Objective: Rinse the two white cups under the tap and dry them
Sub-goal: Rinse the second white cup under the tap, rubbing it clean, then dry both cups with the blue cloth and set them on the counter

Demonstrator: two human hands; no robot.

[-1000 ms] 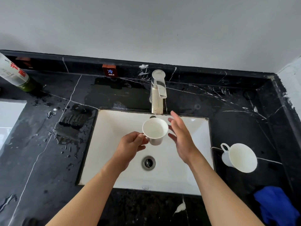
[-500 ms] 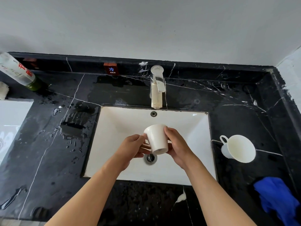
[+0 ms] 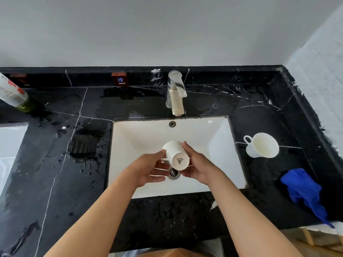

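Holding a white cup over the middle of the white basin, both hands close on it from either side. The cup is tipped over with its mouth pointing away and down, so its base with a small printed mark faces the camera. The left hand curls against the cup's left side where the handle sits, thumb on the wall and fingers underneath. The right hand cups the right side, thumb along the upper wall and fingertips under the base. Just below the cup lies the drain.

The second white cup stands on the black marble counter to the right of the basin, well apart from the hands, its mouth tilted toward the camera and its handle to the left. A blue cloth lies crumpled nearer on the right, by the counter's near edge. The tap rises at the far side of the basin; no stream shows from it. Water drops spot the counter to the left, and a bottle leans at the far left.
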